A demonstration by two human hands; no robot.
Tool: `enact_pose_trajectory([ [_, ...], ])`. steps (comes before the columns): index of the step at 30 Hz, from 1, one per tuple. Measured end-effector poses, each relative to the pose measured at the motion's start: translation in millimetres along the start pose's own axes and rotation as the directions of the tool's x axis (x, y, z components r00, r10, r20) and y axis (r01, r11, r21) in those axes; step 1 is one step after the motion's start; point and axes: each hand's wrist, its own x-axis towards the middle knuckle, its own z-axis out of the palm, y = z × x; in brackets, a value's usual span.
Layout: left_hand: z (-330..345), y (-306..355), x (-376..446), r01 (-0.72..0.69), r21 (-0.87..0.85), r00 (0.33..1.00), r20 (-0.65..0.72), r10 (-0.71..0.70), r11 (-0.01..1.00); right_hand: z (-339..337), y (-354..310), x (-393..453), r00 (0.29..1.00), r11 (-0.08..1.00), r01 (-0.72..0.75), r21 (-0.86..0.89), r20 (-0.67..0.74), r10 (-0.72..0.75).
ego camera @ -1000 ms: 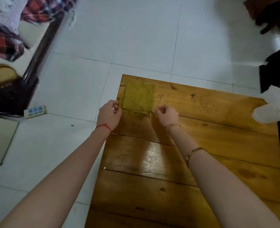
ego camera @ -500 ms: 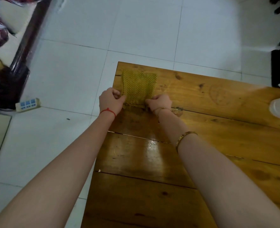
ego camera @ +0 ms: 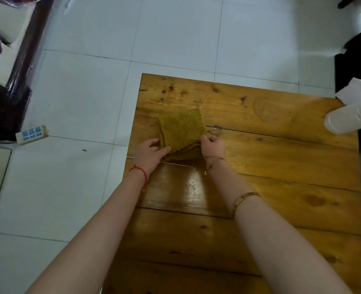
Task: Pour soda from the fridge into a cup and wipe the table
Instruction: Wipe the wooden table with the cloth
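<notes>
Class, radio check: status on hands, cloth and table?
Left hand and right hand gripping yellow cloth. Cloth on wooden table. Nothing blocking.

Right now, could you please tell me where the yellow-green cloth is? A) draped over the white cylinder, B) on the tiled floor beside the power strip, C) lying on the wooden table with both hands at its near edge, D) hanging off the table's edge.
C: the yellow-green cloth lies on the wooden table, with the left hand and right hand holding its near edge.
</notes>
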Motion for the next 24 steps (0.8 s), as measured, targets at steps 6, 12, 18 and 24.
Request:
enact_pose_trajectory([
  [6, 49, -20, -48, -0.022, 0.020, 0.989, 0.150, 0.018, 1.000, -55, 34, -20, 0.995, 0.975, -0.099, 0.198, 0.009, 0.099],
  [12, 87, -45, -92, -0.156, 0.152, 0.985, 0.093, 0.143, 0.976, -110, 75, -34, 0.985, 0.993, -0.103, 0.064, -0.130, 0.111],
  [18, 94, -91, -131, -0.482, 0.669, 0.837, 0.160, 0.524, 0.566, -176, 115, -39, 0.946, 0.996, -0.076, 0.053, -0.311, 0.088],
  [24, 113, -127, -162, -0.422, 0.847, 0.831, 0.220, 0.511, 0.322, -226, 158, -52, 0.922, 0.996, -0.075, -0.052, -0.384, 0.049],
])
